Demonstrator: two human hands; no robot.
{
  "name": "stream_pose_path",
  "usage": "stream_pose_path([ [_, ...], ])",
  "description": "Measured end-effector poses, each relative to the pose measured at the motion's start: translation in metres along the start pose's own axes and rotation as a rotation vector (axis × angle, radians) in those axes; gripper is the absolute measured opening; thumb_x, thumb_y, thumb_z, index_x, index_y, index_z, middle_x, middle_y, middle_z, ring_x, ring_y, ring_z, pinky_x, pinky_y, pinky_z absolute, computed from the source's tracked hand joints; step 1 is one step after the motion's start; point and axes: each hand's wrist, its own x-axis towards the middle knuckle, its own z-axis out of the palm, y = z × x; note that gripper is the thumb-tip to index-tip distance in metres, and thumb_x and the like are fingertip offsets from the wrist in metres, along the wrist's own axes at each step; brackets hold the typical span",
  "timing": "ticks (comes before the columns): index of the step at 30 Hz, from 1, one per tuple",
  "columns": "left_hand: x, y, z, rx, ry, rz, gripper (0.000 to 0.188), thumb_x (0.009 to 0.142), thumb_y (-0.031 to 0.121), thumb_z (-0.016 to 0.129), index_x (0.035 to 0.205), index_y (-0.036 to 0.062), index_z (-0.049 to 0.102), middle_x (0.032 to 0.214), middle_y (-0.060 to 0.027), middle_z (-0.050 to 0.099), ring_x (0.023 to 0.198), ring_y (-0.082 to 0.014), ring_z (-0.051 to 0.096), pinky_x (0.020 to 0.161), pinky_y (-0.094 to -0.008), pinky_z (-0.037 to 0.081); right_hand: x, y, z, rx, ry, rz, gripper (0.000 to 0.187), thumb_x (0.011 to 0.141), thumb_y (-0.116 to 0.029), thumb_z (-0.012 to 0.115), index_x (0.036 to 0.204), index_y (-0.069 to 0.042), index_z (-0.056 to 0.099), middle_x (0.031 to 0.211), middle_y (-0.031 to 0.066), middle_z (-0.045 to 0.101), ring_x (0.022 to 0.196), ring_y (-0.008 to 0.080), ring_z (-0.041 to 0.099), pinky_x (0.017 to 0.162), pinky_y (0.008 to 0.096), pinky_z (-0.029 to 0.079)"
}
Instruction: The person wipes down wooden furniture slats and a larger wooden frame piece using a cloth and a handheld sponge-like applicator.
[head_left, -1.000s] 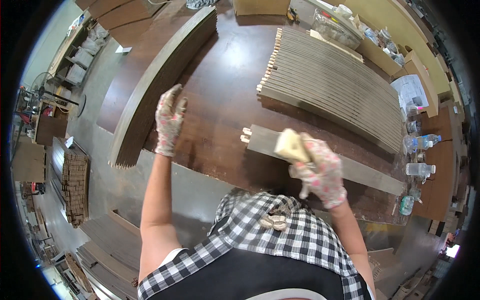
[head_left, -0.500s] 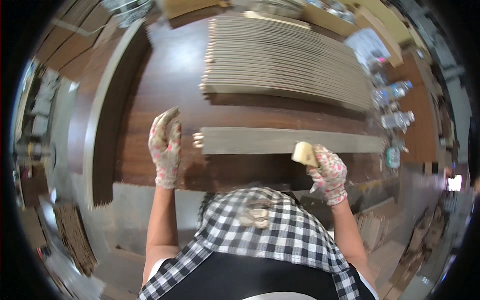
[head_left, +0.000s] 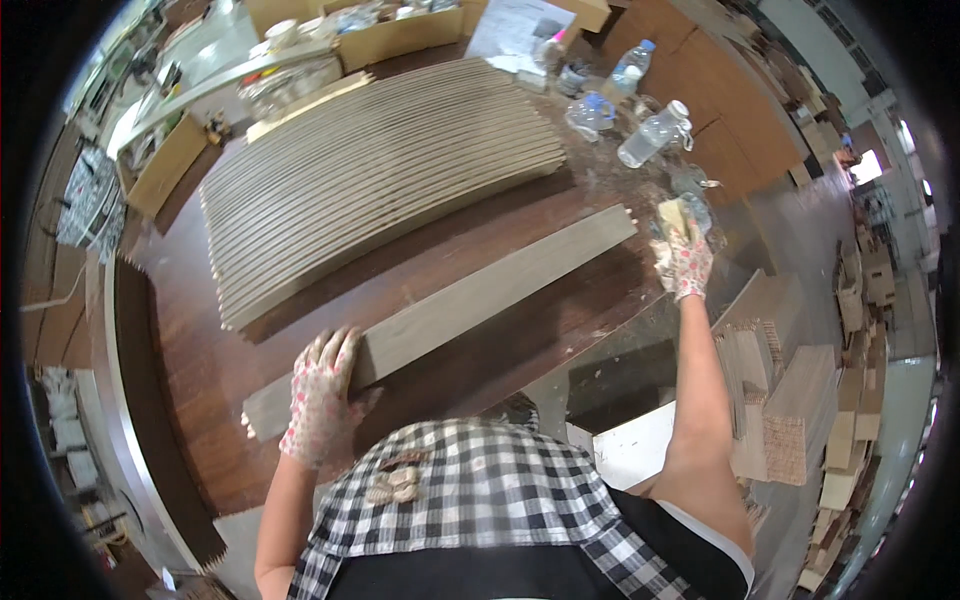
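A long grey-brown wooden board [head_left: 480,285] lies slantwise on the dark table, with pale pegs at its ends. My left hand [head_left: 325,390], in a white glove with pink dots, lies across the board near its left end, fingers stretched over it. My right hand [head_left: 688,265], gloved alike, is closed around a pale yellow block [head_left: 674,215] that looks like a sponge. It is at the table's right edge, past the board's right end, beside a small clear container [head_left: 695,210] partly hidden by the hand.
Behind the board rests a wide stack of similar boards [head_left: 380,180]. Plastic bottles [head_left: 652,135] and a paper sheet [head_left: 515,30] lie at the back right. A long upright panel [head_left: 125,400] borders the left side. More stacked boards [head_left: 785,420] stand low on the right.
My view has turned, so the table appears slanted. My left hand has come down from the air onto the board. My right hand has moved off the board to the right, still holding the block.
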Motion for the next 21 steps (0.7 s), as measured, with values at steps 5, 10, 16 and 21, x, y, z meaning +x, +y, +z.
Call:
stream_pose_path([
  [5,0.010,-0.004,-0.012,0.055,-0.030,-0.017,0.080,0.063,0.017,0.086,0.135,0.0041,0.052,0.125,-0.0137,0.063,0.112,-0.0335,0.062,0.093,-0.0438,0.050,0.020,-0.054,0.015,1.332,-0.067,0.728,0.058,0.090,-0.015,0.076,0.136,0.010,0.052,0.117,0.0135,0.066,0.095,0.0166,0.065,0.079,0.0280,0.054],
  [10,-0.001,-0.009,-0.015,0.273,0.096,-0.007,0.071,0.071,0.020,0.082,0.136,0.0119,0.053,0.099,-0.0086,0.060,0.090,-0.0291,0.060,0.077,-0.0436,0.049,0.021,-0.069,0.011,1.634,-0.227,0.728,0.032,0.094,-0.016,0.070,0.120,0.001,0.062,0.104,0.0060,0.069,0.085,0.0137,0.067,0.073,0.0269,0.056],
  [16,-0.007,0.028,-0.006,0.183,0.135,-0.026,0.070,0.065,0.021,0.079,0.132,0.0146,0.058,0.123,-0.0102,0.057,0.117,-0.0373,0.051,0.098,-0.0536,0.042,0.026,-0.061,0.000,1.394,-0.090,0.682,0.037,0.095,-0.018,0.069,0.126,0.002,0.062,0.106,0.0042,0.069,0.086,0.0118,0.066,0.073,0.0253,0.055],
  [21,-0.008,0.019,0.013,0.021,0.185,-0.081,0.060,0.071,0.013,0.077,0.128,0.0116,0.058,0.127,-0.0121,0.058,0.118,-0.0368,0.052,0.099,-0.0506,0.042,0.030,-0.122,-0.067,1.174,-0.230,0.394,0.048,0.089,-0.014,0.074,0.132,0.002,0.058,0.108,0.0110,0.069,0.086,0.0153,0.068,0.075,0.0277,0.058],
])
